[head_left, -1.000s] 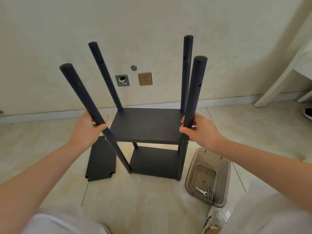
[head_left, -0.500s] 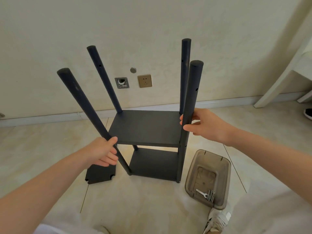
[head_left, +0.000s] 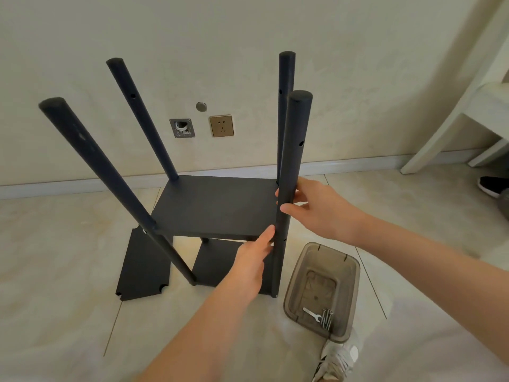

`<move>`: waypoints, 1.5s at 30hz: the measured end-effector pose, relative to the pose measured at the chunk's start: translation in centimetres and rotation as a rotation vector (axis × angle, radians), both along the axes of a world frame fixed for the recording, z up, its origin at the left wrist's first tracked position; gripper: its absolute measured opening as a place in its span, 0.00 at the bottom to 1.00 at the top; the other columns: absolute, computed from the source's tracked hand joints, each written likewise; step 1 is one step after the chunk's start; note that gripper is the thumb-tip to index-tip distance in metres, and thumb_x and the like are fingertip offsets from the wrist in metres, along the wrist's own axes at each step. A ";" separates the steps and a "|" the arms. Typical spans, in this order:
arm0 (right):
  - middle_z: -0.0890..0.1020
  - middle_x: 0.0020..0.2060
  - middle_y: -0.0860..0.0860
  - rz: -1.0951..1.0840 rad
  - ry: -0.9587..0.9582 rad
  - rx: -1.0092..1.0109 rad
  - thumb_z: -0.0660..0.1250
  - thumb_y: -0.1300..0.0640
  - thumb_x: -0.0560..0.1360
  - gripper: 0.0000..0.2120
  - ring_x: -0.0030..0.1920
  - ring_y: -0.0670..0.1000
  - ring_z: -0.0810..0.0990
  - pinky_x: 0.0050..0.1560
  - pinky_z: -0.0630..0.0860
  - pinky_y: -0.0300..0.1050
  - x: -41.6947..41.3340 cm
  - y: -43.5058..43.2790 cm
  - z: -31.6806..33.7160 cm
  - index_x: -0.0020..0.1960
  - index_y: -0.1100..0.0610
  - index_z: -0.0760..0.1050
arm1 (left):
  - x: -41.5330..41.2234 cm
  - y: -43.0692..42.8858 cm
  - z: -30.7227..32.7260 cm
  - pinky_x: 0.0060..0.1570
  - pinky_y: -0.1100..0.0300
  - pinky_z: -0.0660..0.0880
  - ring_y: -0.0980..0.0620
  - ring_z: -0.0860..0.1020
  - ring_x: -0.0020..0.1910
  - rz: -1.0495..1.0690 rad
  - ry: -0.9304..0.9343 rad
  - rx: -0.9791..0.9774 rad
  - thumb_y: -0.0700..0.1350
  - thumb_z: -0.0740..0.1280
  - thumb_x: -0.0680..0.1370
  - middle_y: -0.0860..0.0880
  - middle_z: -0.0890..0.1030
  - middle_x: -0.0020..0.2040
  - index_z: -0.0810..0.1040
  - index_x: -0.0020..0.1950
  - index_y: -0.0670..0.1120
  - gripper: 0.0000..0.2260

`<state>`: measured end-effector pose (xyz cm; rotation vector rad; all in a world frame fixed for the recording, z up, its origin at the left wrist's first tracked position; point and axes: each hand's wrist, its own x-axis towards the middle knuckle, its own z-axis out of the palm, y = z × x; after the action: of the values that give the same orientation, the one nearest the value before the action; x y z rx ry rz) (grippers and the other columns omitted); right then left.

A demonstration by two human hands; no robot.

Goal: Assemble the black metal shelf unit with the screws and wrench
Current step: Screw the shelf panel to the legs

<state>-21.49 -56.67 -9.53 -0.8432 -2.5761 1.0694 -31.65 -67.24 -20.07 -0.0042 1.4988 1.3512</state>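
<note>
right grip [head_left: 322, 210] wraps front-right post [head_left: 293, 150]; left grip [head_left: 253, 260] flat, fingers straight, touching middle shelf [head_left: 217, 205] front edge. wrench [head_left: 311, 313], screws [head_left: 326, 321] in tray [head_left: 355, 274], 4 o'clock of the post.

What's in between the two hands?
The shelf's front right pole stands between the left hand and the right hand, which grips it. The head view shows this.

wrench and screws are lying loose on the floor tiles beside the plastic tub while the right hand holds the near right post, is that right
Not quite. In the head view the wrench and screws lie inside the plastic tub, at its near end, not on the tiles beside it. The right hand does hold the near right post.
</note>
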 end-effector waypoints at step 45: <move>0.73 0.64 0.61 -0.314 -0.871 -0.234 0.57 0.64 0.82 0.15 0.63 0.60 0.73 0.39 0.69 0.32 6.0 0.6 -35.2 0.67 0.66 0.69 | 0.9 -0.4 -2.9 0.69 0.44 0.73 0.51 0.80 0.63 0.117 0.234 0.154 0.55 0.67 0.79 0.51 0.85 0.57 0.76 0.56 0.34 0.23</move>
<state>-15.50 -56.07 -44.69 -2.0757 -2.7866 1.0694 -30.71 -67.66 -22.96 0.1723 1.6038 1.6028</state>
